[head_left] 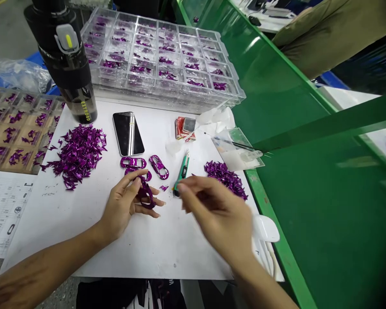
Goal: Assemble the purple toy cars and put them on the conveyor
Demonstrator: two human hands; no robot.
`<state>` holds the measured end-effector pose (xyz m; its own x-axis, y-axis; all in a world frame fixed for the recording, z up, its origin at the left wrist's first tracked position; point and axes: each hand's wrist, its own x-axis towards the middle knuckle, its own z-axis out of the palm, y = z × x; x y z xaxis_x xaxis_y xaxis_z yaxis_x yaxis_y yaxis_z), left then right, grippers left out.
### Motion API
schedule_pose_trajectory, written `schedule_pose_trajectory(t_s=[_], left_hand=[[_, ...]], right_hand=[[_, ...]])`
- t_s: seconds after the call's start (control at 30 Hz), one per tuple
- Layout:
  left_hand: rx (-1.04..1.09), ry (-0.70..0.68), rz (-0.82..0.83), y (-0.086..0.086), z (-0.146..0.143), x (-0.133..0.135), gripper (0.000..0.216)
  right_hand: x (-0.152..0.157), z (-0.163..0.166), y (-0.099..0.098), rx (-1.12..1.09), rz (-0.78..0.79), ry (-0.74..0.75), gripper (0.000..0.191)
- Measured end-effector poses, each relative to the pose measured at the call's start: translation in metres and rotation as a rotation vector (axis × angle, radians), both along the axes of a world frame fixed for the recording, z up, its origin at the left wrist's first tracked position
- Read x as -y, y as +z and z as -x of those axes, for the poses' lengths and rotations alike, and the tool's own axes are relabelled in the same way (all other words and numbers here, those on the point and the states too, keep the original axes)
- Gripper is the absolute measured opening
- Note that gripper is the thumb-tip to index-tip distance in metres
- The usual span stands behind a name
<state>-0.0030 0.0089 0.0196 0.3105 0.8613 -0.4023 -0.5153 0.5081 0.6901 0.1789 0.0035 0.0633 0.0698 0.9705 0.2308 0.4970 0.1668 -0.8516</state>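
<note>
Left grip (120, 206) clenched on a glossy purple car-shaped frame (146, 194) — two more frames (133, 162) lie just ahead on the white bench (83, 240), a third partly hidden behind the fingers. Right grip (215, 212) blurred, can't tell if it's holding anything — just beside one green cutter (182, 172).

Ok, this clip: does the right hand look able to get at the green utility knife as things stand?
Probably yes. The right hand is blurred but sits with its fingertips right by the lower end of the green utility knife, and nothing seems to stand between them on the white work surface.
</note>
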Motion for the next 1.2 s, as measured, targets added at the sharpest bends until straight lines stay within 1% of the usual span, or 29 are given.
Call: schedule_pose_trajectory(t_s=[0.07, 0.1, 0.17, 0.23, 0.3, 0.47, 0.67, 0.8, 0.9, 0.97, 1.1, 1.13, 1.2], left_hand=[[-0.034, 0.041, 0.003, 0.001, 0.0, -0.001, 0.041], [-0.053, 0.057, 0.001, 0.001, 0.0, -0.001, 0.04], [-0.083, 0.068, -0.001, 0.001, 0.0, -0.001, 0.039], [-0.102, 0.051, -0.004, 0.0, 0.0, -0.001, 0.036], [-0.118, 0.033, -0.017, -0.001, 0.0, 0.0, 0.034], [-0.145, 0.038, -0.037, -0.005, -0.001, 0.001, 0.034], [-0.143, 0.051, -0.028, -0.004, 0.0, 0.001, 0.033], [-0.159, 0.118, 0.013, -0.001, -0.002, 0.001, 0.033], [-0.126, 0.144, 0.037, 0.0, -0.003, 0.001, 0.031], [-0.109, 0.151, 0.032, 0.0, -0.003, 0.001, 0.029], [-0.096, 0.162, 0.021, 0.0, -0.004, 0.001, 0.027], [-0.093, 0.175, 0.031, -0.001, -0.005, 0.001, 0.026], [-0.093, 0.207, 0.042, -0.002, -0.006, 0.0, 0.025]], right_hand=[[0.004, 0.018, -0.007, 0.164, -0.192, 0.069, 0.004], [0.005, 0.024, -0.012, 0.219, -0.289, 0.085, 0.008], [0.005, 0.031, -0.022, 0.281, -0.43, 0.107, 0.018], [0.006, 0.033, -0.031, 0.305, -0.515, 0.113, 0.029], [0.006, 0.034, -0.037, 0.323, -0.559, 0.101, 0.035], [0.007, 0.037, -0.044, 0.342, -0.57, 0.094, 0.039], [0.008, 0.037, -0.049, 0.359, -0.595, 0.137, 0.047], [0.009, 0.04, -0.045, 0.283, -0.486, 0.164, 0.044], [0.01, 0.043, -0.042, 0.24, -0.392, 0.152, 0.036], [0.012, 0.046, -0.042, 0.278, -0.392, 0.122, 0.033], [0.016, 0.055, -0.046, 0.502, -0.51, 0.041, 0.038], [0.017, 0.059, -0.047, 0.531, -0.511, 0.021, 0.038], [0.017, 0.066, -0.049, 0.514, -0.457, -0.025, 0.032]])
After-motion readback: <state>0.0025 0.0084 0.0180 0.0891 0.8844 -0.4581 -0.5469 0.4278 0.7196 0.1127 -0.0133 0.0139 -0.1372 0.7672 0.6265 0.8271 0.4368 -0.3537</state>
